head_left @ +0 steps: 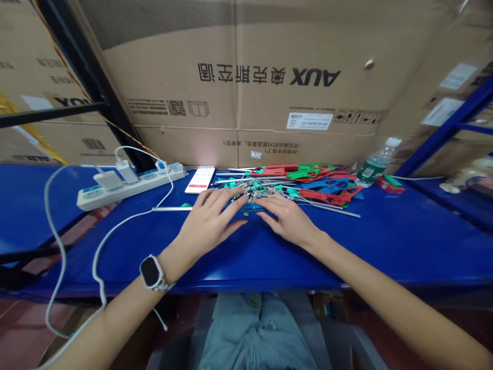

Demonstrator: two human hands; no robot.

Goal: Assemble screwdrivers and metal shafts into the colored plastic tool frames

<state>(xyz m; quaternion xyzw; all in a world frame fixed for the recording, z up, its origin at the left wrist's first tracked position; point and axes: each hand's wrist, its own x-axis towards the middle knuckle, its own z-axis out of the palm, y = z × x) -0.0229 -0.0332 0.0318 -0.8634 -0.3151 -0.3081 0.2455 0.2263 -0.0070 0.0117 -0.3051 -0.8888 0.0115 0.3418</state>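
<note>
My left hand lies palm down at the front edge of a pile of thin metal rods and small wiry parts. Its fingers are stretched out, with the tips on or just above the small parts. From the other side my right hand reaches to the same spot, fingers extended and thumb apart. Between the two hands a small gap shows bare blue surface. Red plastic pieces, blue ones and green ones lie among the rods. One silvery rod sticks out beside my left hand.
A phone with a lit screen lies left of the pile. Further left stands a white power strip with plugs and a looping white cable. At right a plastic bottle leans near a red box. Behind rises a large cardboard box.
</note>
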